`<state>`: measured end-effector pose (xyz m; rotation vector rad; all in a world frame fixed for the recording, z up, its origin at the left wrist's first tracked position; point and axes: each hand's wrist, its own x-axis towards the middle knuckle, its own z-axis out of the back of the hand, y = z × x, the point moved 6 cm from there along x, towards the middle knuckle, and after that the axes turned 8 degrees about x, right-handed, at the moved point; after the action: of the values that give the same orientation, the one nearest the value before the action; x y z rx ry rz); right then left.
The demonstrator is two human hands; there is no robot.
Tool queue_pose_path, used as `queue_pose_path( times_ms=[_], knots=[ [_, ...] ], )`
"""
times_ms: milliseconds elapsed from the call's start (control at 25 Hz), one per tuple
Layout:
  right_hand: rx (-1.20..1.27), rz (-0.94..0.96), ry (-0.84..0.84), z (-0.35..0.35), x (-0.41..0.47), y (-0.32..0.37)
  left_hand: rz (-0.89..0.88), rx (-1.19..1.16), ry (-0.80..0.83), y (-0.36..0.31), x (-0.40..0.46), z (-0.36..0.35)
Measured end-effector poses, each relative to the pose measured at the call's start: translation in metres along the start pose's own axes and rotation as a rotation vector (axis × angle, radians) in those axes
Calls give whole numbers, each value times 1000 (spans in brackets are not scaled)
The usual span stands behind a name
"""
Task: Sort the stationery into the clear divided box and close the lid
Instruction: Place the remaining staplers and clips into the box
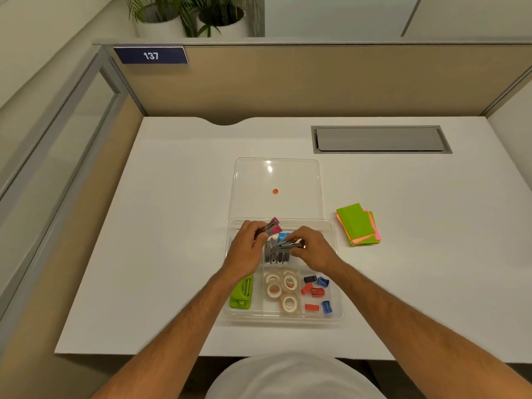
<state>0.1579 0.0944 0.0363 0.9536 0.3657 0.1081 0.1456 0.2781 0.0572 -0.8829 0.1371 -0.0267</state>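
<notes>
Over the box point(336, 272), hands point(250, 249) tilting pink stapler point(272, 226) up-right

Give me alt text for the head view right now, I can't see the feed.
Both hands work over the open clear box on a white desk: the left hand holds a pink stapler, the right hand a small metal stapler. Tape rolls, sharpeners and a green stapler sit in near compartments; sticky notes remain outside, right.
</notes>
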Motion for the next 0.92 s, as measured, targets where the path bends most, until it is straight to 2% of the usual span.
queue_pose_path(
  times_ms=[360,600,840,920],
  knots=[
    [-289,19,230,-39,24,8,34,1,6,21,-1,15],
    [-384,96,169,-41,24,7,41,-20,28,22,0,13],
    [-405,113,124,-45,20,0,52,-28,44,22,4,10],
    [-343,104,119,-44,20,-2,53,-34,45,22,4,9]
  ],
)
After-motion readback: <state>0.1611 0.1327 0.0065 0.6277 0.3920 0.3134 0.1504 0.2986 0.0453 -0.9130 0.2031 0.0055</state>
